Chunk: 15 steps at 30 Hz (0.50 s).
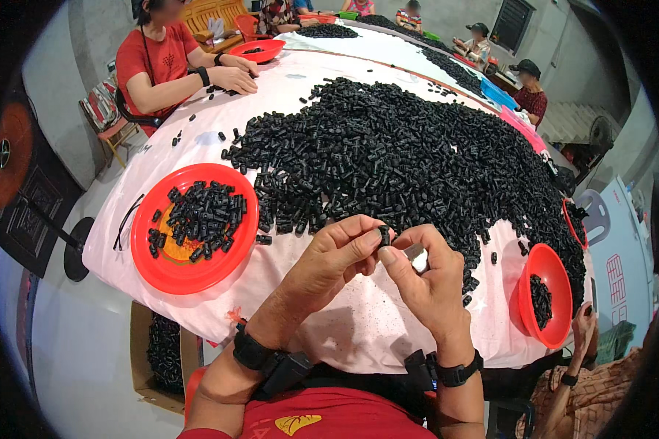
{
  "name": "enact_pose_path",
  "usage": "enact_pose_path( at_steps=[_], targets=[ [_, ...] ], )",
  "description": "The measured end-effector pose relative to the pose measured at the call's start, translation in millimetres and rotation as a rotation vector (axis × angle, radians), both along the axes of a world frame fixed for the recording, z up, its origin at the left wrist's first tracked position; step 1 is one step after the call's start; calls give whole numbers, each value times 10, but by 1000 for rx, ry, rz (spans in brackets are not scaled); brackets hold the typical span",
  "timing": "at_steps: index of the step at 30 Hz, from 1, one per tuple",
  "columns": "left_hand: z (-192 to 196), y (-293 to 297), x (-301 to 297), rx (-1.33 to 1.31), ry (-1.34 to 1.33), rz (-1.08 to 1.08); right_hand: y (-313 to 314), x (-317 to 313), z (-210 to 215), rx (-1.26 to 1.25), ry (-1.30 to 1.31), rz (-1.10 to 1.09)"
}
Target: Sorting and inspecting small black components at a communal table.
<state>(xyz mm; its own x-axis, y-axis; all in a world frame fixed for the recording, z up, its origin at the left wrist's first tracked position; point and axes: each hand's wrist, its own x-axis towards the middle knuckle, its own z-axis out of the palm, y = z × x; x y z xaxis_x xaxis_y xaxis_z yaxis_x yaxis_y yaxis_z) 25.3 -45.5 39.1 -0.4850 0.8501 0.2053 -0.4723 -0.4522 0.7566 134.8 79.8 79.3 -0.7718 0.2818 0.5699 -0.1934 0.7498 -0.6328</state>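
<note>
Both hands meet over the near edge of the cloth-covered table. My left hand (333, 256) is closed, pinching a small black cylindrical piece (384, 234) between thumb and fingertips. Beside it, my right hand (432, 282) is closed around a small shiny metal tool (418, 258); its exact kind is mostly hidden by the fingers. The right thumb tip lies close to the black piece. Just beyond the hands spreads a large heap of similar black pieces (388, 161). To the left, a round red plate (150, 267) holds many of these pieces.
A red bowl (556, 267) with black pieces sits at right, near another person's hand (584, 329). At far left, a person in red (161, 73) works beside a red basin (271, 48). A cardboard box (143, 366) of black pieces stands below the table's left side. More people sit farther back.
</note>
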Motion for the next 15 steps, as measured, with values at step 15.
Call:
enact_pose_path(
  at_steps=[15],
  targets=[
    [11, -1, 35, -25, -7, -158, 103, -6, -107, 160, -80, -76]
  ],
)
